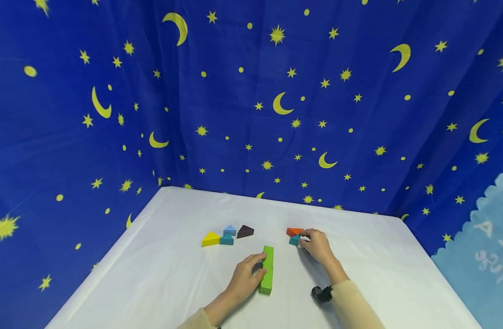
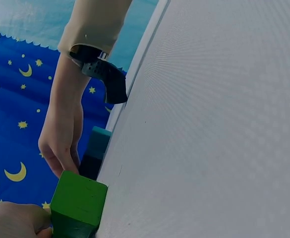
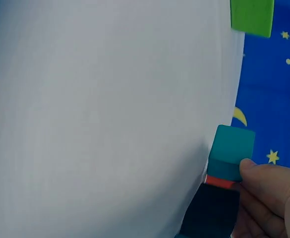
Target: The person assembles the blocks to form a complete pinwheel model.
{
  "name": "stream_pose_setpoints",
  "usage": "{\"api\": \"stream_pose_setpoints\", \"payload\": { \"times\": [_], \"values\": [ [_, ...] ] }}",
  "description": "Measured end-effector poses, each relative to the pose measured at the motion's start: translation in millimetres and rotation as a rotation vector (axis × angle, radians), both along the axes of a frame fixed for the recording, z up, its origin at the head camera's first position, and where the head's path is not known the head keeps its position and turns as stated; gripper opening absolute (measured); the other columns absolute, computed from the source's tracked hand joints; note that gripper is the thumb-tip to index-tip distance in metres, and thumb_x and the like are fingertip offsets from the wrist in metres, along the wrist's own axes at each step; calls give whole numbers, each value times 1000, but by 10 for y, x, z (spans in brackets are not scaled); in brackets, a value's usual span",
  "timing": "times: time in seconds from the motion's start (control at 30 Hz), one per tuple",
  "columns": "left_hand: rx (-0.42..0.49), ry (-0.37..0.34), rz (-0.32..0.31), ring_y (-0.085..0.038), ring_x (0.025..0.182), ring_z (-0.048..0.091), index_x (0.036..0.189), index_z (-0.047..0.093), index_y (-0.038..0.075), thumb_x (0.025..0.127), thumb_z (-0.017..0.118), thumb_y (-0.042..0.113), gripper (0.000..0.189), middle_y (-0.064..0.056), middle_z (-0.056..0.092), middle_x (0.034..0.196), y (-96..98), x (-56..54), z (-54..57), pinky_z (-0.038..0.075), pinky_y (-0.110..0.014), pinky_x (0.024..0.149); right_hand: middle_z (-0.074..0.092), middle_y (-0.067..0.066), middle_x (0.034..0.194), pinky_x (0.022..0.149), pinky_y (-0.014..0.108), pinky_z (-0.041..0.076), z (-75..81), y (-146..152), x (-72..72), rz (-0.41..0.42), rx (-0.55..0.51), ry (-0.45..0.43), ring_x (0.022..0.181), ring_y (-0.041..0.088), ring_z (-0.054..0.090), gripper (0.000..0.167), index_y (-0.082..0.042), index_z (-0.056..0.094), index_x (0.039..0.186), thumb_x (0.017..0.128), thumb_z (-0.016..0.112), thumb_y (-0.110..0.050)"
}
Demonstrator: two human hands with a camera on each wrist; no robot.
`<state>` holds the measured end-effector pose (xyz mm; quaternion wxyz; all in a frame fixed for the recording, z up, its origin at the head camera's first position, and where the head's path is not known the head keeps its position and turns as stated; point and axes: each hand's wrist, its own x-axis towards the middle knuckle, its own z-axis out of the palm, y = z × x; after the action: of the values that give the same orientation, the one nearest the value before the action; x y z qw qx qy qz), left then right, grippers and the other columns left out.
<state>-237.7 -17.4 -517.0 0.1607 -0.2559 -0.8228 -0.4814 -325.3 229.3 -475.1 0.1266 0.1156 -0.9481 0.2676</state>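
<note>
Two bright green blocks (image 1: 267, 269) lie end to end in a line on the white table. My left hand (image 1: 244, 278) rests against their left side, fingertip and thumb touching them. Farther off to the right, my right hand (image 1: 318, 246) pinches a small teal block (image 1: 294, 240) at its right end; the thumb is against it in the right wrist view. An orange-red triangular block (image 1: 294, 231) sits right behind the teal one. Close to the right fingers is a dark block (image 3: 211, 210), mostly hidden under the hand in the head view.
At the back left stand a yellow triangular block (image 1: 211, 238), a teal one (image 1: 226, 239), a light blue one (image 1: 229, 230) and a black one (image 1: 245, 231). A blue curtain (image 1: 235, 100) with moons and stars borders the table. A black device (image 1: 321, 294) hangs at my right wrist.
</note>
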Motion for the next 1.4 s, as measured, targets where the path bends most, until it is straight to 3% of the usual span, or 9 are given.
{"api": "stream_pose_setpoints", "payload": {
  "times": [0.3,0.7,0.9,1.03,1.23,1.4],
  "values": [
    [-22,-35,9,-29,111,57,122,58,-2,87,64,7,36,-13,61,118,-33,54,-5,45,-42,97,69,12,87,69,42,54,-79,-226,69,58,-27,68,78,27,63,15,3,72,89,75,74,-2],
    [-24,-53,5,-27,113,56,123,57,-1,89,63,9,36,-12,61,121,-29,15,2,44,-42,98,67,8,82,70,40,52,-36,-442,37,82,19,113,79,25,61,20,0,69,88,76,78,-13],
    [-18,-53,0,-27,113,56,123,58,-1,89,63,10,36,-12,61,120,22,30,-13,45,-41,97,67,11,83,68,40,53,-33,-443,65,45,-38,147,77,25,61,17,1,70,88,82,74,-14],
    [-18,-46,10,-27,112,57,123,59,-1,88,64,9,36,-12,61,119,31,36,-19,45,-41,97,69,11,87,70,39,54,-46,-469,64,49,-79,121,80,25,64,10,0,71,89,83,71,-7],
    [-27,-36,10,-27,111,58,121,59,-1,87,64,8,36,-12,62,118,21,34,-11,46,-41,96,67,5,76,62,34,54,-69,-522,51,45,-97,79,70,18,62,11,-1,71,87,80,73,-9],
    [-26,-38,2,-27,112,57,122,59,-2,87,64,8,36,-12,62,119,22,20,6,45,-41,97,69,10,84,69,37,55,-70,-520,27,1,-212,31,77,22,65,14,1,71,94,82,70,-7]
  ]
}}
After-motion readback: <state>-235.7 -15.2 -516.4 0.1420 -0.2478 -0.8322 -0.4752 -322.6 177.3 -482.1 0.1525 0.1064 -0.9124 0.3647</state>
